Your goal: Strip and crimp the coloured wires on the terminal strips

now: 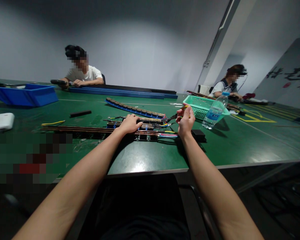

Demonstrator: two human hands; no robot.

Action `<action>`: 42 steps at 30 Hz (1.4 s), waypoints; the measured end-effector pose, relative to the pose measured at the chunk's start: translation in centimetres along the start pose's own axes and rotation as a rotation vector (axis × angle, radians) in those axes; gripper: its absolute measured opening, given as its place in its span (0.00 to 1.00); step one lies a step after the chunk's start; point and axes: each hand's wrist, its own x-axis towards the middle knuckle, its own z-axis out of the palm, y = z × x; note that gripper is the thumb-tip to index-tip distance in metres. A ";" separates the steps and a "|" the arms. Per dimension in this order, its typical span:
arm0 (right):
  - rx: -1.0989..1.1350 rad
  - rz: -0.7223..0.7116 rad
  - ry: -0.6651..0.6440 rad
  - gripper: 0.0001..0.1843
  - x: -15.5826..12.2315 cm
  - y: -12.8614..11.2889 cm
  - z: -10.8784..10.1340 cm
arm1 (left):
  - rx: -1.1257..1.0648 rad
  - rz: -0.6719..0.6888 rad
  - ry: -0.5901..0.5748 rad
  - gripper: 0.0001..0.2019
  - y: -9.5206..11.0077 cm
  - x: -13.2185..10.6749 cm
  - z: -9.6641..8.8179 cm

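My left hand [130, 123] rests palm down, fingers curled, on a long dark rail assembly [90, 130] with copper strips that lies across the green table [240, 146]. My right hand [185, 120] is raised just right of the rail's end, its fingers pinched on thin coloured wires [173, 116] that lead out of the rail. More loose red, blue and yellow wire ends [168, 135] lie at the rail's right end. A second, curved blue rail [135, 108] lies just behind.
A teal mesh basket [202, 106] and a clear water bottle [214, 113] stand right of my hands. A small black block [198, 134] lies by my right wrist. A blue bin [27, 95] sits far left. Two other people sit at the far side.
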 end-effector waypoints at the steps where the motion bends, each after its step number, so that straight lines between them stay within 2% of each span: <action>1: 0.018 0.022 -0.006 0.32 0.1 0.2 0.1 | 0.003 0.001 -0.003 0.24 0.0 0.1 0.0; 7: 0.007 0.084 -0.095 0.34 0.2 1.2 0.5 | 0.036 -0.002 -0.018 0.21 0.0 0.2 0.0; 12: -0.179 0.055 -0.225 0.31 -0.3 1.5 0.5 | 0.050 -0.031 -0.024 0.22 0.8 -0.3 -0.7; 14: -0.318 0.007 -0.377 0.25 -0.7 1.4 0.5 | 0.057 -0.050 -0.009 0.22 1.1 -0.6 -0.9; 17: -0.564 -0.050 -0.705 0.19 -1.5 1.3 0.4 | 0.057 -0.082 0.022 0.24 1.4 -0.7 -1.0; 19: -0.648 -0.059 -0.826 0.18 -1.9 1.2 0.4 | 0.048 -0.090 0.033 0.27 1.3 -0.7 -0.9; 21: -0.627 -0.069 -0.784 0.18 -2.0 1.3 0.4 | 0.038 -0.088 0.035 0.28 1.2 -0.7 -0.8; 27: -0.338 -0.098 -0.279 0.24 -1.1 1.9 0.5 | 0.031 -0.072 0.023 0.24 0.9 -0.6 -0.7; 31: -0.238 -0.128 -0.083 0.26 -1.7 0.5 0.6 | 0.041 -0.085 0.013 0.23 0.9 -0.6 -0.7; 33: -0.201 -0.176 -0.025 0.24 -3.3 -1.1 0.5 | 0.039 -0.083 0.010 0.23 0.9 -0.6 -0.7; 36: -0.095 -0.189 0.033 0.21 -7.6 -3.9 -0.2 | 0.041 -0.081 0.007 0.22 0.9 -0.6 -0.8; 39: 0.013 -0.121 0.051 0.19 -12.6 -6.2 -1.5 | 0.059 -0.085 -0.001 0.22 0.9 -0.5 -0.7; 42: 0.087 -0.056 0.012 0.19 -16.4 -7.1 -3.0 | 0.080 -0.087 -0.003 0.22 0.9 -0.4 -0.7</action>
